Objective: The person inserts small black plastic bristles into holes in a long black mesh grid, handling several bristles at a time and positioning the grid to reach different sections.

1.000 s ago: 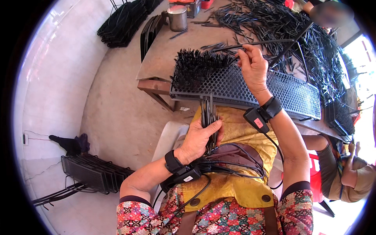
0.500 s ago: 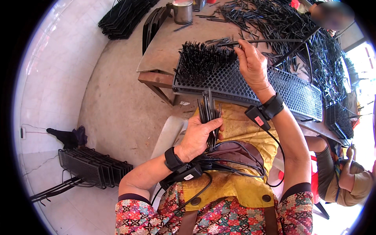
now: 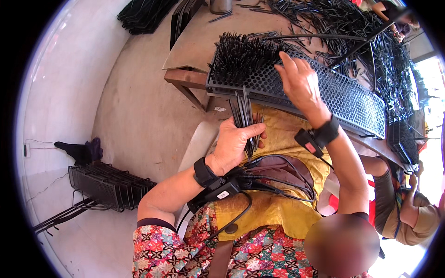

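Observation:
My left hand is closed around a bundle of thin black pointed sticks, held upright in front of my apron. My right hand is over a long black perforated rack, fingers stretched out and slightly apart. I see nothing held in it. Its fingertips are beside a dense cluster of similar black sticks standing in the holes at the rack's left part. Just what the fingertips touch is hard to make out.
The rack lies along the near edge of a table. Loose black sticks are heaped across its far and right side, with a metal mug at the back. More racks stand at left. Another person is at right.
My right hand has shifted slightly down and right, and its fingers have loosened from a pinch. The left hand with the bundle has hardly moved. The view has tilted a little.

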{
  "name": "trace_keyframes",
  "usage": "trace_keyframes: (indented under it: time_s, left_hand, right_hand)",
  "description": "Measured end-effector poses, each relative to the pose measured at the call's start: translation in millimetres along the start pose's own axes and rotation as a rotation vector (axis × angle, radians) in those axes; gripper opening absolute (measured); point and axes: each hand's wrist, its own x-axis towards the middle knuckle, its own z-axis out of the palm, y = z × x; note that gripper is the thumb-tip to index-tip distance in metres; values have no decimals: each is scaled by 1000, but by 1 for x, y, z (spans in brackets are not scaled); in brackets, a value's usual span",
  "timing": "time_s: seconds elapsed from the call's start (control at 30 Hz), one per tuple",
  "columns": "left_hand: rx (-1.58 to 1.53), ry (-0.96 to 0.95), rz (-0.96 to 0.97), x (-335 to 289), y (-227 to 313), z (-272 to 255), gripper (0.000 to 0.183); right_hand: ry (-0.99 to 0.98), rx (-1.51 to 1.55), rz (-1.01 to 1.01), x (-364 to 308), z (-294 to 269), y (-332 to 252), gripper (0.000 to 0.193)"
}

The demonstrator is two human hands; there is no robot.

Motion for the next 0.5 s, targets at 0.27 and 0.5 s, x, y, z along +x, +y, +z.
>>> trace_keyframes:
  time_s: [0.27, 0.5]
  left_hand:
    - [-26, -121, -21, -4, 1, 1, 11]
    - [-17, -107, -1, -2, 1, -2, 15]
  right_hand:
    - [-495, 1002, 722, -31, -44, -50, 14]
    - [-31, 726, 626, -16, -49, -25, 7]
